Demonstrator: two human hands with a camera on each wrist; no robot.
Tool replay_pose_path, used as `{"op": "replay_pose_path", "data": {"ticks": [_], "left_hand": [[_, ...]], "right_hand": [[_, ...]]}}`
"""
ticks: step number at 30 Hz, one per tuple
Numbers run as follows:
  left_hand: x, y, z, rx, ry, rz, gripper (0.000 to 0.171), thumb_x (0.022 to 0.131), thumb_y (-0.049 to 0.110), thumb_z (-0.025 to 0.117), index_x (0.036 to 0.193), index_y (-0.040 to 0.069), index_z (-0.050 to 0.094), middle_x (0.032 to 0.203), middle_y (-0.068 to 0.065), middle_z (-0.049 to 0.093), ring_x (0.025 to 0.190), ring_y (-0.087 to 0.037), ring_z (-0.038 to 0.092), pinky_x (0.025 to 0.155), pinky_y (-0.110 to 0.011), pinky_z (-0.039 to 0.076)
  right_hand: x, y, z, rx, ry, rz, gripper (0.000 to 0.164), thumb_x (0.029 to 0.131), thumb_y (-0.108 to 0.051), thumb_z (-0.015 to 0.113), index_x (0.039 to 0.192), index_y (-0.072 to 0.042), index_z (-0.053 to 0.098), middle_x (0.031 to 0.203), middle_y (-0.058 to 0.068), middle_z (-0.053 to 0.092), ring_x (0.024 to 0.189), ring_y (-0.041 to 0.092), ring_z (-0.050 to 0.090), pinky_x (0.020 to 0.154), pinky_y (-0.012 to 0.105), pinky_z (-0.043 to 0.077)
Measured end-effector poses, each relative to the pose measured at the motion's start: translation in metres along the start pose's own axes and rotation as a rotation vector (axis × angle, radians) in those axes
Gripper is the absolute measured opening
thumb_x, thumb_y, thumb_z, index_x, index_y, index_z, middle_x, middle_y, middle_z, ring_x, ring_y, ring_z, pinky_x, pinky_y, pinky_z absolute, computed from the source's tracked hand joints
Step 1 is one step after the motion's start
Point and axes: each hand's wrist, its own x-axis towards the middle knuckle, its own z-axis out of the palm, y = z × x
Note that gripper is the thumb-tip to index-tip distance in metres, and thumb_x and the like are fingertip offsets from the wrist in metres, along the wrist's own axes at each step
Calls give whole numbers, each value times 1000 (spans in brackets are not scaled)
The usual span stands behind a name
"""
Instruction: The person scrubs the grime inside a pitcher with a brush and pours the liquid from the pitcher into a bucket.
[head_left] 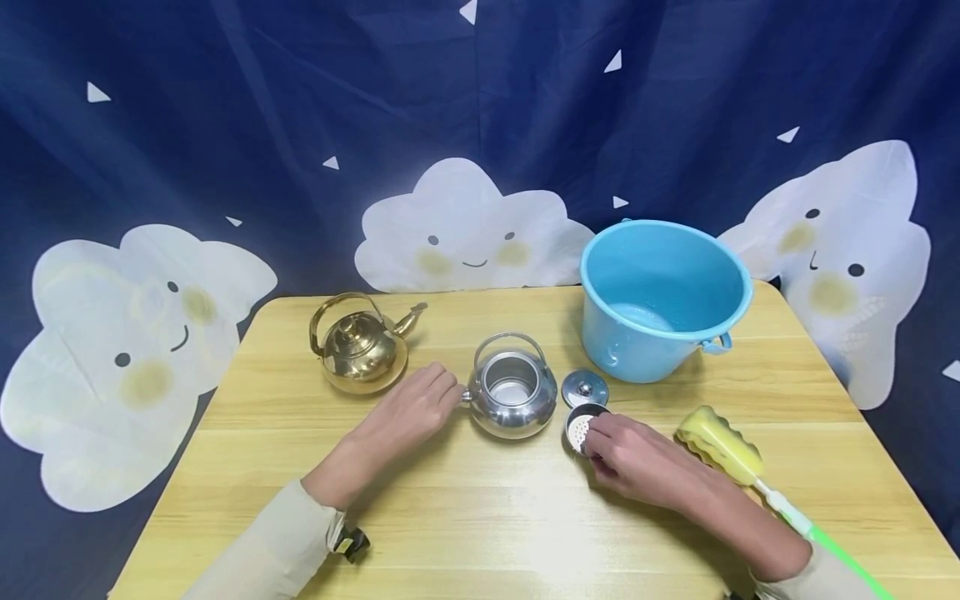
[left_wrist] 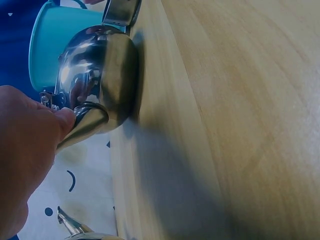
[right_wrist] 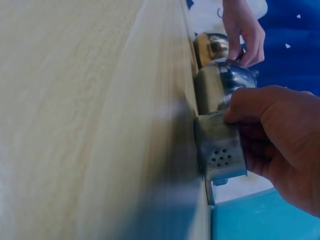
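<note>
A silver teapot (head_left: pixel 513 414) without its lid stands mid-table, its handle raised over the open mouth. My left hand (head_left: pixel 420 400) pinches the teapot's spout (left_wrist: pixel 90 121) between thumb and fingers, as the left wrist view shows. To the right of the pot, my right hand (head_left: pixel 637 458) grips a small metal strainer cup (right_wrist: pixel 218 145) by its rim, thumb on the outer wall. Holes show in the cup's floor and side, and its base is right at the tabletop. Just behind the cup lies the round silver lid (head_left: pixel 585 388) with a knob on top.
A gold teapot (head_left: pixel 362 350) stands at the back left. At the back right is a light blue bucket (head_left: pixel 637 358). A yellow sponge brush (head_left: pixel 720 444) with a green and white handle lies beyond the right forearm. Behind the wooden table (head_left: pixel 465 533) hangs a dark blue cloud-patterned curtain (head_left: pixel 525 92).
</note>
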Motion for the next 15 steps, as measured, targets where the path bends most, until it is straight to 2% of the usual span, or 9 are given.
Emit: {"op": "replay_pose_path", "data": {"ticks": [9, 15], "left_hand": [[0, 0, 0, -4, 3, -1, 19, 100, 4, 57, 115, 0, 67, 103, -7, 67, 92, -17, 58, 80, -25, 55], [-1, 1, -1, -26, -7, -13, 19, 99, 4, 61, 116, 0, 68, 104, -6, 67, 94, -17, 58, 83, -25, 56]], "right_hand": [[1, 0, 0, 13, -1, 16, 25, 69, -6, 82, 73, -19, 60, 78, -9, 55, 73, 3, 52, 64, 17, 52], [1, 1, -1, 30, -4, 0, 21, 71, -5, 82, 76, -17, 65, 81, -7, 62, 75, 4, 58, 67, 17, 56]]}}
